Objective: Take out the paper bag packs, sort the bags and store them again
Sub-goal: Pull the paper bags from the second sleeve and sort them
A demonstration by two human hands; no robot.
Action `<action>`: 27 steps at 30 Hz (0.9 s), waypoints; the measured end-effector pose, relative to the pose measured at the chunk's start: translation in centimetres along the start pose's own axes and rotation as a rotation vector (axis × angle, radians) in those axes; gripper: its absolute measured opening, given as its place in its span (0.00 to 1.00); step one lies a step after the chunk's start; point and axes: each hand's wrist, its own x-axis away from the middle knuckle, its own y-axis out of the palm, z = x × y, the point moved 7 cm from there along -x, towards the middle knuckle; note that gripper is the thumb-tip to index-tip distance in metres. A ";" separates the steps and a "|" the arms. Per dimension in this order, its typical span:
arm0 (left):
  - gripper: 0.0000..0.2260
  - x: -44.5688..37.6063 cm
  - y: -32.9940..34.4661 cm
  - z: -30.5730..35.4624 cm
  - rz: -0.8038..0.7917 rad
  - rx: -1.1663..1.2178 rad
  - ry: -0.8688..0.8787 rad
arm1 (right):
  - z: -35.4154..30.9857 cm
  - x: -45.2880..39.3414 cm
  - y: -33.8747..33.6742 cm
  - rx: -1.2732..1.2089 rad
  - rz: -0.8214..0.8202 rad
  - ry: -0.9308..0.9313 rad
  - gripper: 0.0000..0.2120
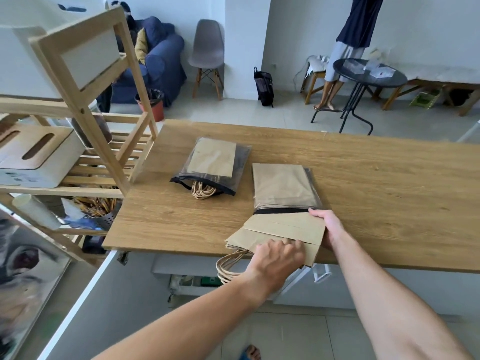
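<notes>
Two bare forearms reaching forward from the bottom edge, converging toward the middle. Left hand (276, 258) palm down, knuckles up, fingers curled and pressed flat onto paper, wrist slightly bent. Right hand (327, 227) further forward and just to the right, turned on its side, thumb on top, fingers wrapped under and out of sight, clamped on the paper's edge. Right forearm long and straight, running in from the lower right corner. Hands near each other, not touching

The right hand (327, 228) has its fingers hidden under the paper bags (283, 233); the shelf (85, 100) is cut off at left.
</notes>
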 end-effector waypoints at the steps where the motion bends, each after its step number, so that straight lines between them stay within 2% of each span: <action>1: 0.29 -0.2 0.1 -0.2 0.021 0.000 0.026 | -0.2 0.1 -0.6 -0.032 0.026 -0.012 0.10; 4: 0.29 -1.2 0.1 -1.2 0.125 -0.020 0.067 | -1.0 0.2 -2.3 -0.164 0.134 -0.076 0.14; 8: 0.25 -2.6 1.0 -2.5 0.113 0.001 0.095 | -1.1 1.4 -1.7 -0.312 0.144 -0.122 0.10; 14: 0.23 -3.1 1.3 -3.3 0.152 -0.012 0.027 | 0.2 2.4 1.8 -0.137 0.094 -0.072 0.05; 17: 0.23 -2.3 1.6 -4.1 0.182 0.048 -0.016 | 0.0 2.6 2.7 -0.023 0.081 -0.041 0.11; 20: 0.23 -1.6 1.0 -5.1 0.217 0.269 -0.054 | -1.6 3.3 3.3 0.103 0.126 -0.075 0.19; 23: 0.40 -1.2 1.4 -6.2 0.067 0.652 -0.079 | -4.3 4.7 4.4 0.292 0.225 -0.167 0.21; 25: 0.46 -0.7 1.0 -7.4 0.051 1.010 -0.164 | -5.7 5.7 5.9 0.385 0.243 -0.214 0.20; 27: 0.44 -0.3 0.6 -8.8 0.074 1.230 -0.299 | -6.8 6.5 8.5 0.462 0.197 -0.266 0.15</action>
